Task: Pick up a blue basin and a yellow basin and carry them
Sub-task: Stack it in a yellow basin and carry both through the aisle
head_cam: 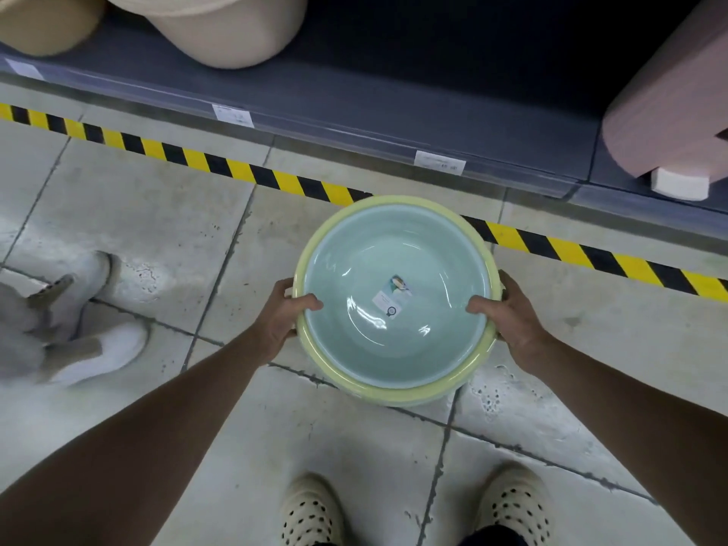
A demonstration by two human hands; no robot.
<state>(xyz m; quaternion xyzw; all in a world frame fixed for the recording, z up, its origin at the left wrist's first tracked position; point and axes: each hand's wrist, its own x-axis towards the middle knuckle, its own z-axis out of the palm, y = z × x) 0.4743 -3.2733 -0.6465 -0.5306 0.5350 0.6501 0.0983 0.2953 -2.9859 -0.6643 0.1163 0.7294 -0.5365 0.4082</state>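
Midair, hands (281, 315) (512, 313) grip basins (394, 250), opposite rims

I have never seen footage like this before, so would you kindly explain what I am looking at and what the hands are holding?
There is no machine: one camera worn on a person's head looks down at their own bare arms. The left hand and the right hand grip opposite sides of two nested bowls, thumbs hooked over the rims. The blue basin sits inside the yellow basin, both held in the air above a tiled floor. Below are the wearer's shoes; beyond run striped tape and a shelf with beige tubs.
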